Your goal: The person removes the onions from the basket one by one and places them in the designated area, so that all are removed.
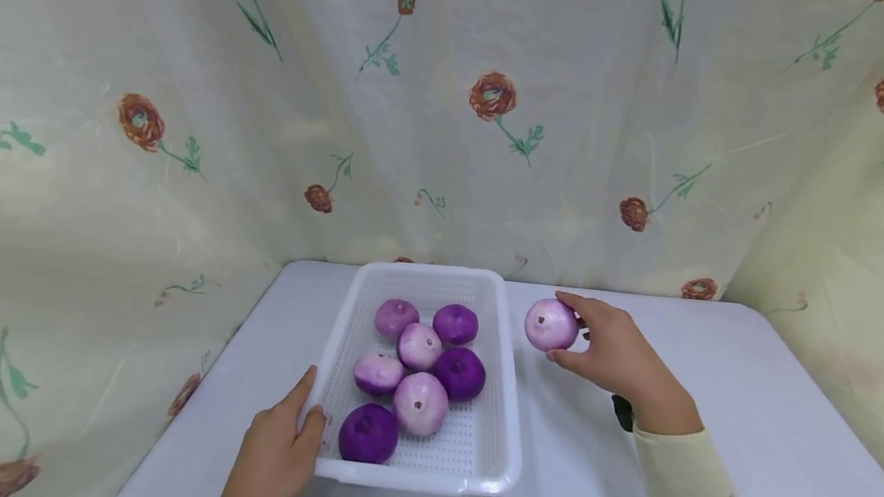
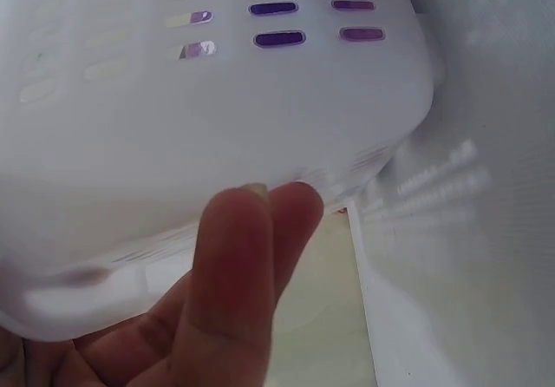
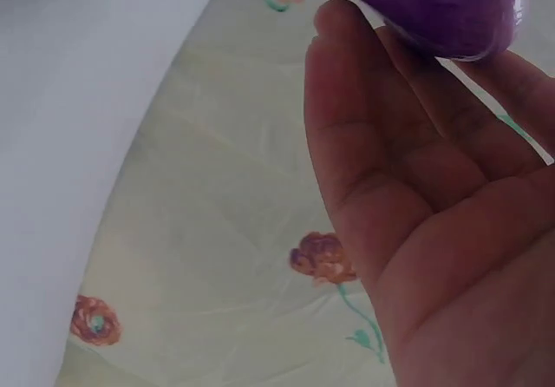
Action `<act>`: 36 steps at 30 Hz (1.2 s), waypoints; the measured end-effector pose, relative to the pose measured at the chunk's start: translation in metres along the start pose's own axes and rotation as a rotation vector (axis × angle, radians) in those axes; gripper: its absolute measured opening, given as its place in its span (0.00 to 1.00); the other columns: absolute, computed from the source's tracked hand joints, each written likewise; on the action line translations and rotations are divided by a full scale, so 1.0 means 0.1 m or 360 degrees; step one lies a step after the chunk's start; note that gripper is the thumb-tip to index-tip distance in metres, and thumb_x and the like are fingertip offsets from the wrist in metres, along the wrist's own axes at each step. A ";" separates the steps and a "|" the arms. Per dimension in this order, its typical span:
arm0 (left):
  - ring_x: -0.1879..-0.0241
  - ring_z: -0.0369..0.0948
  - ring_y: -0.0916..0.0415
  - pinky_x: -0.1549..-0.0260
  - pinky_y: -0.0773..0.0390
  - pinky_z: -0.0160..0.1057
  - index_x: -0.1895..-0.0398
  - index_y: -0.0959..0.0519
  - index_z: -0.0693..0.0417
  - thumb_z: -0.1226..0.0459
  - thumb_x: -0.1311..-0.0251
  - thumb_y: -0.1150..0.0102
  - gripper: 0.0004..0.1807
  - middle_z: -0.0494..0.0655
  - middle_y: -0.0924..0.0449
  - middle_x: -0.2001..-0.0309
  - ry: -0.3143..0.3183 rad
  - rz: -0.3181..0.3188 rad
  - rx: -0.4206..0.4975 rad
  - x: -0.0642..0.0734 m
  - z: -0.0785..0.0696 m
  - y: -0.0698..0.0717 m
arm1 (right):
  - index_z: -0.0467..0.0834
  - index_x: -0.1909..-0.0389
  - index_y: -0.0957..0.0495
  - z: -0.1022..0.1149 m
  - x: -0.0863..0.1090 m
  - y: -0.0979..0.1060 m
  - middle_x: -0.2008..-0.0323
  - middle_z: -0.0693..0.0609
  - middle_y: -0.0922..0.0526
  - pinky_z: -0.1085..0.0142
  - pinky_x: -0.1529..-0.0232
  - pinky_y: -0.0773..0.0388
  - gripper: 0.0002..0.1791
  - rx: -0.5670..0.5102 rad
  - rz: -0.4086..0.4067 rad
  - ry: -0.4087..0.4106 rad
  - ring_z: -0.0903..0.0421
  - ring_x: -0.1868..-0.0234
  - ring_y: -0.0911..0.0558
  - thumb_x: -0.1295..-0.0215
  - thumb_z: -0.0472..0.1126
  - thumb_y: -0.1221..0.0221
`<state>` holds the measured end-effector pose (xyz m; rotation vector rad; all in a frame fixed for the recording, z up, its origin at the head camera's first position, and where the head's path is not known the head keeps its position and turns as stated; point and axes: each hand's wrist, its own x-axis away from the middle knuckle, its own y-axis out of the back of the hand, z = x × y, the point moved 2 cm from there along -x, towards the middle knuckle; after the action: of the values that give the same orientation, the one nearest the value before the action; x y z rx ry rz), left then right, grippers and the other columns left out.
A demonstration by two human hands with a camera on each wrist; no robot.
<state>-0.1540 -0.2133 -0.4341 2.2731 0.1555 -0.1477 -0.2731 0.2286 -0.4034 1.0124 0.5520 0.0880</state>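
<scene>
A pale purple onion (image 1: pixel 551 324) is held by my right hand (image 1: pixel 615 347) just beyond the basket's right side, fingers on top and thumb beneath. The right wrist view shows only the lower part of that onion (image 3: pixel 434 9), dark purple, at the fingertips. My left hand (image 1: pixel 279 436) grips the rim of a white plastic basket (image 1: pixel 507 374) at its near left side. In the left wrist view the thumb and a finger (image 2: pixel 232 265) pinch that rim. Inside the basket lie several onions, some dark purple like the near-left one (image 1: pixel 369 433), others pale like the front one (image 1: pixel 420 403).
The basket stands on a white table (image 1: pixel 725 374). Behind and beside the table hangs a pale curtain (image 1: pixel 566 136) printed with brown flowers. A dark band (image 1: pixel 622 413) shows at my right wrist, above a cream sleeve (image 1: pixel 680 462).
</scene>
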 end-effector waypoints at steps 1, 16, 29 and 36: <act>0.43 0.56 0.18 0.44 0.22 0.62 0.20 0.36 0.61 0.62 0.24 0.45 0.32 0.67 0.18 0.41 -0.0004 -0.0002 0.0002 0.00 0.00 0.00 | 0.35 0.29 0.26 -0.03 0.00 -0.02 0.41 0.38 0.16 0.48 0.51 0.16 0.47 0.0014 0.0005 -0.0010 0.46 0.53 0.16 0.51 0.44 0.18; 0.45 0.56 0.16 0.46 0.20 0.63 0.20 0.37 0.63 0.63 0.25 0.45 0.33 0.66 0.17 0.41 0.0030 0.0027 -0.0002 -0.01 0.01 -0.03 | 0.35 0.34 0.26 -0.22 0.01 -0.33 0.44 0.36 0.18 0.39 0.41 0.24 0.42 0.0153 0.0081 -0.0151 0.37 0.45 0.18 0.51 0.40 0.19; 0.47 0.55 0.16 0.47 0.20 0.63 0.20 0.36 0.64 0.63 0.24 0.46 0.32 0.66 0.16 0.43 0.0023 0.0031 -0.0001 0.00 0.01 -0.01 | 0.40 0.32 0.22 -0.17 0.00 -0.46 0.45 0.37 0.22 0.38 0.52 0.21 0.40 0.0378 0.0077 -0.0048 0.36 0.52 0.19 0.52 0.35 0.24; 0.45 0.55 0.17 0.45 0.21 0.62 0.20 0.36 0.62 0.63 0.25 0.46 0.33 0.66 0.17 0.41 0.0032 0.0019 0.0005 0.01 -0.01 0.00 | 0.46 0.40 0.18 -0.12 -0.01 -0.57 0.45 0.47 0.17 0.39 0.60 0.24 0.31 0.0446 0.0018 0.0010 0.38 0.47 0.22 0.50 0.34 0.26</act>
<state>-0.1529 -0.2122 -0.4340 2.2786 0.1520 -0.1191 -0.2897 0.2068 -0.4550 1.2883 0.5748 0.0237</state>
